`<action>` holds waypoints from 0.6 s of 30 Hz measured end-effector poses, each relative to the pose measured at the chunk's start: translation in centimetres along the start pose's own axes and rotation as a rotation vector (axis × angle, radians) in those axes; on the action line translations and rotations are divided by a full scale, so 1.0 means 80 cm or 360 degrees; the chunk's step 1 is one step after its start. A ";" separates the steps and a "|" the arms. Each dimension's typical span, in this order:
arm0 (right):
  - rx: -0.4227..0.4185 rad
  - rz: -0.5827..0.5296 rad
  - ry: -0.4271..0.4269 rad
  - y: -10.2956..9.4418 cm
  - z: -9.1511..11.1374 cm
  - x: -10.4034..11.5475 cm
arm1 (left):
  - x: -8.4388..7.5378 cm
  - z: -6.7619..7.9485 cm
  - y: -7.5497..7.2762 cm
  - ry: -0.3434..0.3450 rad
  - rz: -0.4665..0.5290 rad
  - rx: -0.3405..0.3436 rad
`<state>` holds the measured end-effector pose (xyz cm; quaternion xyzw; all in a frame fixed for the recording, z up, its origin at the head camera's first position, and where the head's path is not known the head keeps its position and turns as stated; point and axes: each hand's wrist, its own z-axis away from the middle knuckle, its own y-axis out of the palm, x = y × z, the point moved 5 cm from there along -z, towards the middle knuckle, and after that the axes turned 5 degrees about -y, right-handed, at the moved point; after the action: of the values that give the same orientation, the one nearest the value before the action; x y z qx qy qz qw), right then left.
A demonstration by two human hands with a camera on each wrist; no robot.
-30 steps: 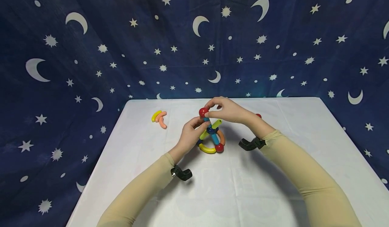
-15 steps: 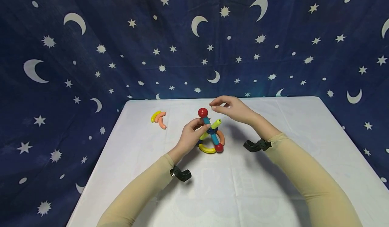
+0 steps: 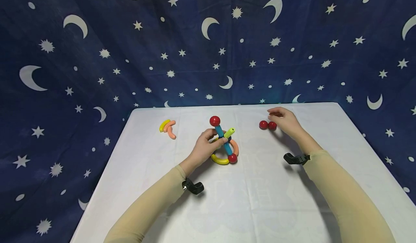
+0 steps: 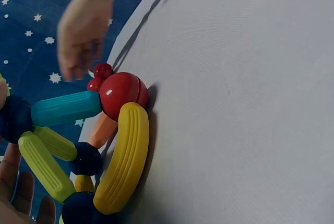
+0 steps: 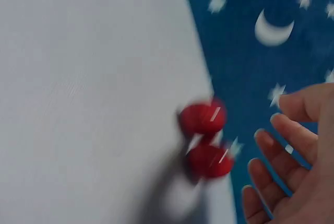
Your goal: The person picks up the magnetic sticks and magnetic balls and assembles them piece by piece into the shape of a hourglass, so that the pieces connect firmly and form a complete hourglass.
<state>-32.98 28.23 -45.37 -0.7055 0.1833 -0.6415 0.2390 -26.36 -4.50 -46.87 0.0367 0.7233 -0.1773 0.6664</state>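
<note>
My left hand (image 3: 206, 146) pinches the middle of a construction of magnetic rods and balls, at the dark blue ball (image 4: 15, 118) where its straight rods meet. A blue rod (image 3: 219, 130) rises from there with a red ball (image 3: 215, 121) on top, and a lime rod (image 3: 229, 132) points up beside it. At the base, a curved yellow rod (image 4: 125, 156) joins a lower red ball (image 3: 232, 158), with a curved orange rod (image 3: 235, 147) behind. My right hand (image 3: 286, 122) is over two loose red balls (image 3: 263, 125), its fingers relaxed and holding nothing; in the right wrist view they appear apart from the balls.
Curved rods, one yellow (image 3: 164, 125) and two orange (image 3: 171, 133), lie at the back left of the white table (image 3: 276, 199). A dark blue cloth (image 3: 182, 37) with moons and stars hangs behind the table.
My right hand has let go of the top red ball and moved right to the two loose red balls. My left hand stays on the construction, its thumb now lower over the middle.
</note>
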 end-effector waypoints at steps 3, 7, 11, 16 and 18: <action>0.0102 0.0098 0.0069 0.000 0.005 -0.030 | 0.001 -0.001 0.001 -0.0021 -0.0043 0.0019; 0.0180 0.0150 0.0088 0.002 0.010 -0.053 | 0.002 -0.003 0.003 -0.0055 -0.0054 0.0052; 0.0146 0.0183 0.0034 0.002 0.009 -0.057 | 0.001 -0.004 0.004 -0.0055 0.0031 0.0073; 0.0114 0.0224 0.0014 0.003 0.008 -0.058 | 0.004 -0.006 0.005 -0.0083 0.0103 0.0115; 0.0102 0.0239 0.0007 0.003 0.009 -0.058 | 0.005 -0.006 0.005 -0.0105 0.0104 0.0126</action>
<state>-32.76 30.77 -49.35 -0.6803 0.2157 -0.6289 0.3086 -26.74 -4.07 -47.35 0.0809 0.6917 -0.1851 0.6933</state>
